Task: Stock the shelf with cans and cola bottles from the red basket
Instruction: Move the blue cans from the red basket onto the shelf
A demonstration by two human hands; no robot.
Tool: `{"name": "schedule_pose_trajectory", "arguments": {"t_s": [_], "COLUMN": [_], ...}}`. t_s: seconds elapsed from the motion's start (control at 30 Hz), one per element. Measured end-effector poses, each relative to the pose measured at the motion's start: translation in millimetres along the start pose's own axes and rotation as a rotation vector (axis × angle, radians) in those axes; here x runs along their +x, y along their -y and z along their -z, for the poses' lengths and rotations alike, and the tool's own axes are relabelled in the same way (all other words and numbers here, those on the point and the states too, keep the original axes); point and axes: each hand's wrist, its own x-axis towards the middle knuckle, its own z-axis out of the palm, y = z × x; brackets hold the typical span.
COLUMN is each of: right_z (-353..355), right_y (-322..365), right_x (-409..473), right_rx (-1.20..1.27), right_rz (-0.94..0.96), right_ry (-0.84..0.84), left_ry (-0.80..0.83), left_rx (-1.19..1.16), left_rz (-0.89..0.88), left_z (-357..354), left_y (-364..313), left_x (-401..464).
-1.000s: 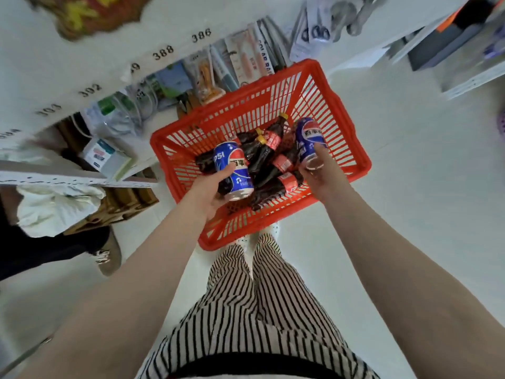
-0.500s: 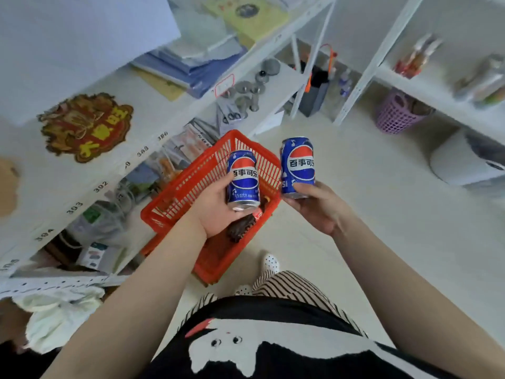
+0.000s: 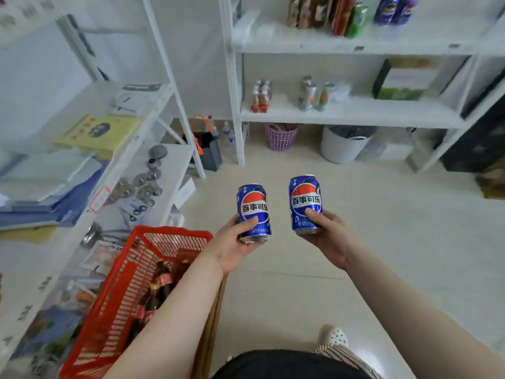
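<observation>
My left hand [image 3: 235, 247] grips a blue cola can [image 3: 253, 212] upright in front of me. My right hand [image 3: 328, 236] grips a second blue cola can [image 3: 305, 203], also upright, a little to the right and apart from the first. The red basket [image 3: 131, 285] sits low at the left beside my left forearm, with several dark cola bottles [image 3: 161, 280] lying inside. Ahead stands the white shelf unit [image 3: 352, 116]; its top board carries bottles and blue cans [image 3: 393, 9].
A second white rack [image 3: 153, 170] with books, papers and metal parts runs along the left. Under the far shelf stand a pink basket [image 3: 281, 136], a white bucket [image 3: 344, 144] and a dark bag [image 3: 209, 150]. Pale floor lies between me and the shelf.
Both hands lifted the two cans out of the basket and carried them up and forward. My view swung up from the basket toward the far shelf.
</observation>
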Motion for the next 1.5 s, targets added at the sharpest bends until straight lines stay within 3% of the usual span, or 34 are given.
{"name": "schedule_pose_trajectory", "arguments": {"t_s": [0.43, 0.73, 0.97, 1.23, 1.5], "right_z": [259.3, 358.3, 423.4, 472.5, 513.6], "right_y": [127.4, 183.0, 244.8, 350.3, 428.1], "right_x": [-13.0, 27.9, 115.8, 223.3, 331.5], "right_rx": [-0.016, 0.099, 0.083, 0.056, 0.032], "right_rz": [0.098, 0.121, 0.096, 0.108, 0.063], "right_ry": [-0.305, -0.42, -0.463, -0.456, -0.371], "left_ry": [0.161, 0.108, 0.089, 0.158, 0.056], "left_rx": [0.157, 0.249, 0.269, 0.337, 0.246], "left_rz": [0.129, 0.215, 0.289, 0.249, 0.191], "left_z": [-248.0, -336.5, -390.4, -464.5, -510.1], "left_y": [96.5, 107.6, 92.0, 31.7, -10.0], "left_x": [168.7, 274.2, 399.0, 515.4, 615.8]}}
